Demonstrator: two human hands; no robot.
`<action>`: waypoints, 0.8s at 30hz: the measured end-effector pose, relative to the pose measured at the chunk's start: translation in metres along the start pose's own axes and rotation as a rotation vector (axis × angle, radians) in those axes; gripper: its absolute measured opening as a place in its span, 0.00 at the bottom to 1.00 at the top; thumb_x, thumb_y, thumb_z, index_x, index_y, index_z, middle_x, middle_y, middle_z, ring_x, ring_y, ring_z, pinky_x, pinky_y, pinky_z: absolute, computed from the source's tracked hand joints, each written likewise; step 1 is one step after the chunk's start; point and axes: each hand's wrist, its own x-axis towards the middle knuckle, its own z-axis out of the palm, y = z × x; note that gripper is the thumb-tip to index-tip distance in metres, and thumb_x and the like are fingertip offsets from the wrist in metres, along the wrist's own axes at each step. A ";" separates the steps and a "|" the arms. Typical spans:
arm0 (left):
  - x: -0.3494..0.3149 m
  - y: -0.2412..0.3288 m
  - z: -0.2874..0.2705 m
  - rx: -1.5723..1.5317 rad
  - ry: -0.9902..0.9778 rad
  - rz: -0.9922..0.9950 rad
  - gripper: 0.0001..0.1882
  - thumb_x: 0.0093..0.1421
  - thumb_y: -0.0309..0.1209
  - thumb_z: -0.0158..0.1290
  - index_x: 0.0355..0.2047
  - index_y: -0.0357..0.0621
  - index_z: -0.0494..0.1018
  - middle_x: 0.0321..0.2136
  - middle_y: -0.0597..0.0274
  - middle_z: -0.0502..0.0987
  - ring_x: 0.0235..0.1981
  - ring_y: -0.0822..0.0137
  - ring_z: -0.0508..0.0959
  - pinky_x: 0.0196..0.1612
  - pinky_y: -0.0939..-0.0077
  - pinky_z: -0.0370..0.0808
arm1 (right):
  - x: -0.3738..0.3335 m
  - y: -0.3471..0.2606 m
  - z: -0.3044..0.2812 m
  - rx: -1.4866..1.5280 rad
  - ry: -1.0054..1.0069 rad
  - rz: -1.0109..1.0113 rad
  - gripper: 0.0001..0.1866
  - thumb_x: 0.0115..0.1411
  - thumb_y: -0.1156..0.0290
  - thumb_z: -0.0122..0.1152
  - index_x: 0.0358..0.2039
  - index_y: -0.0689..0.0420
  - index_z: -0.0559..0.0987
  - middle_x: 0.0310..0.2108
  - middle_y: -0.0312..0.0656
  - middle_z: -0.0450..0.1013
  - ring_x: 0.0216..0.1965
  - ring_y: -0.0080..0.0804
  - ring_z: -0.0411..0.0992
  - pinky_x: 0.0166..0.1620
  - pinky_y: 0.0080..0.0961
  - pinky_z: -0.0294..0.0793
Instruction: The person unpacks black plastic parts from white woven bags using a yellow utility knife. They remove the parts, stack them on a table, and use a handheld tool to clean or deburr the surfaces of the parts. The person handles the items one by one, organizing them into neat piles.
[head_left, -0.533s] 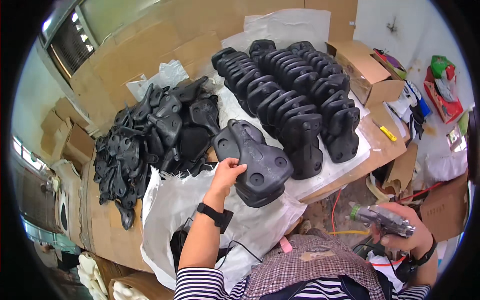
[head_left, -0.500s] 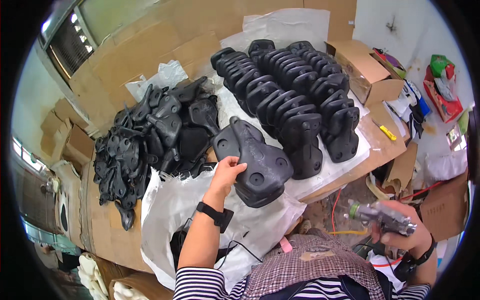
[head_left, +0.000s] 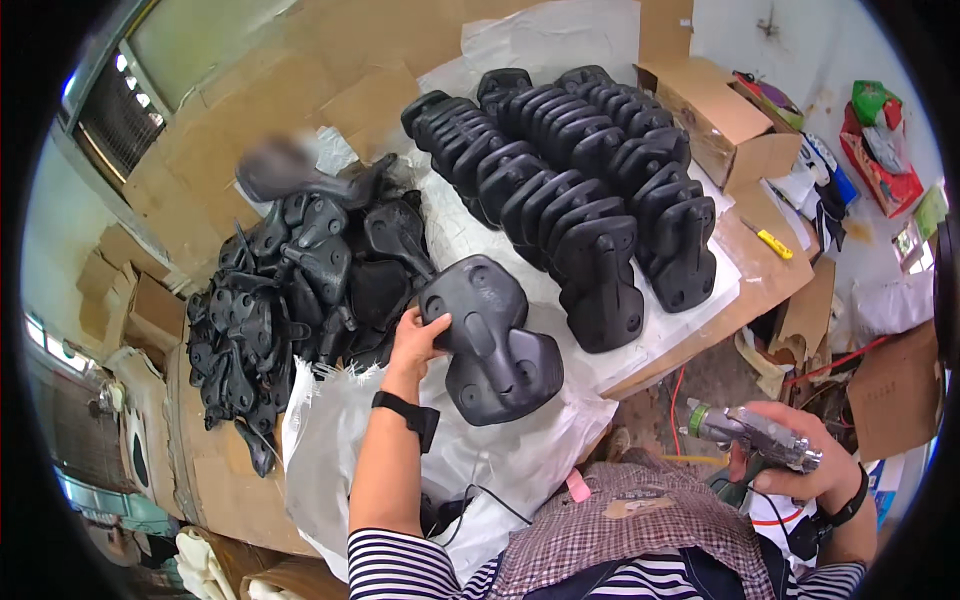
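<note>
My left hand (head_left: 415, 345) grips the edge of a black moulded part (head_left: 490, 335) with two wide lobes, a narrow waist and round recesses, held above white woven plastic sheeting (head_left: 330, 430). At the lower right, my right hand (head_left: 810, 460) is closed round a silver pistol-shaped tool (head_left: 755, 435) with a green collar. Left of the held part lies a heap of black saddle-shaped pieces (head_left: 250, 330). Above the heap's far edge is another such piece (head_left: 310, 185), partly blurred. Rows of nested black moulded parts (head_left: 600, 270) stand behind and to the right.
Cardboard (head_left: 235, 480) covers the table. A yellow cutter knife (head_left: 770, 242) lies near its right edge, below an open carton (head_left: 720, 120). A red bag (head_left: 880, 165) is by the right wall. A red hose (head_left: 676, 400) runs beyond the table's edge.
A saddle-shaped piece that lay over the part in my left hand is gone from it; a similar blurred piece now shows above the heap. The held part has turned. The tool has shifted slightly.
</note>
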 end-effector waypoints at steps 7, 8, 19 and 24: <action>0.005 0.021 0.040 0.094 0.060 0.117 0.35 0.46 0.31 0.66 0.50 0.37 0.59 0.39 0.52 0.72 0.34 0.61 0.77 0.25 0.64 0.78 | 0.000 -0.005 -0.002 -0.058 -0.039 0.032 0.35 0.49 0.76 0.68 0.58 0.60 0.65 0.34 0.40 0.75 0.34 0.26 0.73 0.40 0.24 0.72; 0.004 0.022 0.039 0.082 0.037 0.088 0.36 0.46 0.31 0.66 0.51 0.38 0.58 0.40 0.53 0.72 0.36 0.61 0.77 0.28 0.61 0.78 | -0.001 -0.003 -0.004 -0.097 -0.050 0.016 0.35 0.49 0.75 0.68 0.58 0.60 0.65 0.33 0.40 0.75 0.34 0.26 0.73 0.39 0.24 0.72; -0.006 0.016 0.030 -0.061 0.002 0.027 0.30 0.53 0.29 0.61 0.51 0.41 0.58 0.43 0.57 0.69 0.41 0.60 0.75 0.35 0.55 0.78 | -0.021 -0.002 -0.004 0.171 0.310 -0.100 0.42 0.39 0.64 0.75 0.55 0.63 0.66 0.31 0.48 0.75 0.28 0.34 0.76 0.32 0.28 0.76; -0.010 0.018 0.028 -0.118 -0.073 0.031 0.26 0.56 0.30 0.58 0.51 0.41 0.58 0.42 0.58 0.70 0.41 0.63 0.75 0.35 0.57 0.79 | -0.019 0.007 -0.010 -0.092 0.116 -0.051 0.39 0.42 0.67 0.73 0.55 0.61 0.67 0.31 0.46 0.76 0.30 0.34 0.76 0.36 0.29 0.76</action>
